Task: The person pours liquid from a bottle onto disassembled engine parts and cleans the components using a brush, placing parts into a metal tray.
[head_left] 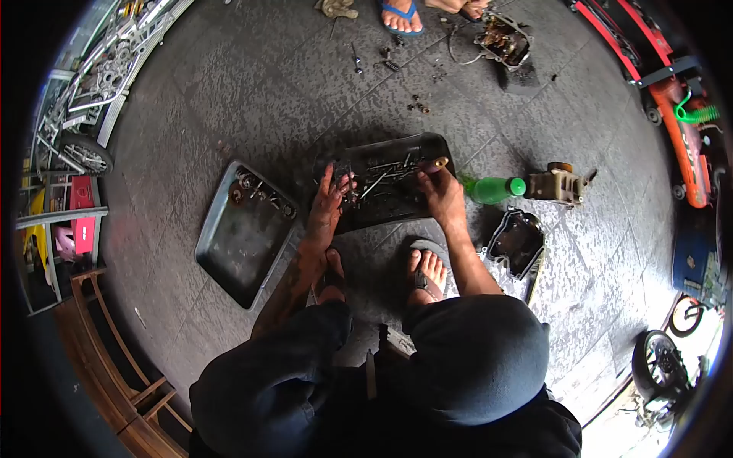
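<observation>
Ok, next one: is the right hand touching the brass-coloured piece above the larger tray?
Touching. The head view shows the brass-coloured piece sticking out from between the fingers of the right hand, with no gap showing.

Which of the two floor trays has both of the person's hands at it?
The tray in front of the feet, with many metal parts: left hand and right hand are both there. The other tray, further left, has neither.

Smooth, dark sheen on the black tray [420,143]; shiny metal for the rods [374,185] between its edges. Smooth, scuffed base in the grey tray [240,248], metal parts [248,185] at its far edge. Glossy plastic on the green bottle [490,190]; rough, mottled floor [206,107]; matt cloth trousers [489,359].
</observation>
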The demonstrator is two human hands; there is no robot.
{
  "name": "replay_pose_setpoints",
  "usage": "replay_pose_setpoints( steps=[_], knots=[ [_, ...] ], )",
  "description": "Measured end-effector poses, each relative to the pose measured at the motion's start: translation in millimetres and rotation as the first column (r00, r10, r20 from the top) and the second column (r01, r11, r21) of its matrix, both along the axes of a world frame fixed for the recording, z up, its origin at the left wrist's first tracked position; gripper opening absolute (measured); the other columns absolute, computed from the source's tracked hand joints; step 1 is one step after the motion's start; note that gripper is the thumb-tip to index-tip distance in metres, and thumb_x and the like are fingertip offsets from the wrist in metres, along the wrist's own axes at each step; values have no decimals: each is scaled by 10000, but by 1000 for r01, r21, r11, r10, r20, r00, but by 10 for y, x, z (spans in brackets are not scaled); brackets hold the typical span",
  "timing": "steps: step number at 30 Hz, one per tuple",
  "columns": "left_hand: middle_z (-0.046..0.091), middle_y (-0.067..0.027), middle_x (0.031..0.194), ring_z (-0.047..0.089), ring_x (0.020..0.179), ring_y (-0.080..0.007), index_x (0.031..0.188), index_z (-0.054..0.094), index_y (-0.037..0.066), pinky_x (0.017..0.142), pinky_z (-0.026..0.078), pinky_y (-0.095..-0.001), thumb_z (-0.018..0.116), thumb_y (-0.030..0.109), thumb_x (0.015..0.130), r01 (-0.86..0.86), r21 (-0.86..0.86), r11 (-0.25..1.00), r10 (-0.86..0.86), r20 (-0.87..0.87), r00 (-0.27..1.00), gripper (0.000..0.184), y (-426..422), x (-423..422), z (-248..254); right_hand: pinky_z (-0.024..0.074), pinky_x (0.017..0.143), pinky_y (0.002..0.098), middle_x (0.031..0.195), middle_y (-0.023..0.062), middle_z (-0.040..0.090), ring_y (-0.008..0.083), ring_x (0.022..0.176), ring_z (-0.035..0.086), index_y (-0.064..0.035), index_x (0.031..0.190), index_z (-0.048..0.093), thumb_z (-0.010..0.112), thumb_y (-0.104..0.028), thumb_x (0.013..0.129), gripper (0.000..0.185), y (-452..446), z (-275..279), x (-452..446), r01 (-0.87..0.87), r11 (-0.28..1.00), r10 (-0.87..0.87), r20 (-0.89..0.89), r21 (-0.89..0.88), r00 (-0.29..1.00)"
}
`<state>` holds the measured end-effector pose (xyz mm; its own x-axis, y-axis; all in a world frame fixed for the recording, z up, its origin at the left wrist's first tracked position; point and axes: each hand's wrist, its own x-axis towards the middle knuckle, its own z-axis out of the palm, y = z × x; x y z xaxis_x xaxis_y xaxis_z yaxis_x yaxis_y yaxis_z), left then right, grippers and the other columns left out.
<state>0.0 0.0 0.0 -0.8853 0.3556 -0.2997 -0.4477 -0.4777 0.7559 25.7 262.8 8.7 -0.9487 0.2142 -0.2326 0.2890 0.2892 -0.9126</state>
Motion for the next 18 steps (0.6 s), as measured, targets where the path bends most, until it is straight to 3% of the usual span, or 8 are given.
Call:
replay_pose_setpoints(
  steps=[2,5,7,9,10,11,12,18],
  knots=[
    [478,-57,1333,480,1213,-183,1520,106,105,1042,338,-289,597,184,932,37,-115,993,-66,-256,965,770,-32,-150,-159,522,819,382,987,161,699,304,938,682,-70,1352,453,619,-161,890,499,-50,-30,5,146,989,-140,-165,26,976],
    [488,-50,1307,490,1189,-167,1516,122,104,1027,349,-270,587,139,933,5,-163,987,-41,-222,974,747,22,0,50,516,828,347,1017,169,687,260,975,672,-24,1348,437,607,-110,890,496,-72,343,440,366,923,-379,-126,-115,917],
    [473,-61,1347,475,1223,-165,1511,138,100,1054,338,-323,549,216,959,12,-194,981,-61,-247,967,698,58,14,125,503,859,322,1137,176,643,221,1055,636,-7,1353,427,578,-39,894,484,-26,379,682,418,894,-447,-245,-163,860],
    [426,-122,1411,410,1311,-239,1505,158,115,1093,299,-451,491,394,963,82,38,996,-79,-72,994,694,88,83,304,468,918,306,1251,128,541,215,1118,571,-16,1327,427,516,64,888,455,83,220,959,459,795,-557,-181,-397,810],
    [426,-122,1411,410,1311,-239,1505,158,115,1093,299,-451,491,394,963,83,38,996,-80,-74,994,694,102,106,347,451,941,309,1257,129,526,218,1138,552,-11,1326,412,502,74,885,458,134,138,1060,484,774,-604,-247,-408,757],
    [340,-178,1456,345,1345,-318,1509,138,134,1103,244,-527,460,488,933,117,241,963,-117,-14,993,748,122,122,382,435,964,312,1263,129,511,221,1157,533,-7,1325,396,487,85,883,461,196,45,1115,505,752,-644,-312,-423,698],
    [253,-235,1502,281,1379,-397,1512,118,154,1113,190,-604,429,582,903,132,434,891,-165,38,986,807,146,146,438,397,1017,335,1315,147,472,226,1227,475,-3,1362,355,471,111,866,522,279,10,1095,522,810,-585,-429,-267,688],
    [142,-247,1536,177,1386,-497,1499,162,203,1079,157,-692,500,596,839,116,508,854,-209,130,969,839,196,185,703,328,1088,400,1416,219,366,366,1307,387,1,1436,253,698,-4,760,810,506,-130,880,547,835,-484,-398,55,779]
  ],
)
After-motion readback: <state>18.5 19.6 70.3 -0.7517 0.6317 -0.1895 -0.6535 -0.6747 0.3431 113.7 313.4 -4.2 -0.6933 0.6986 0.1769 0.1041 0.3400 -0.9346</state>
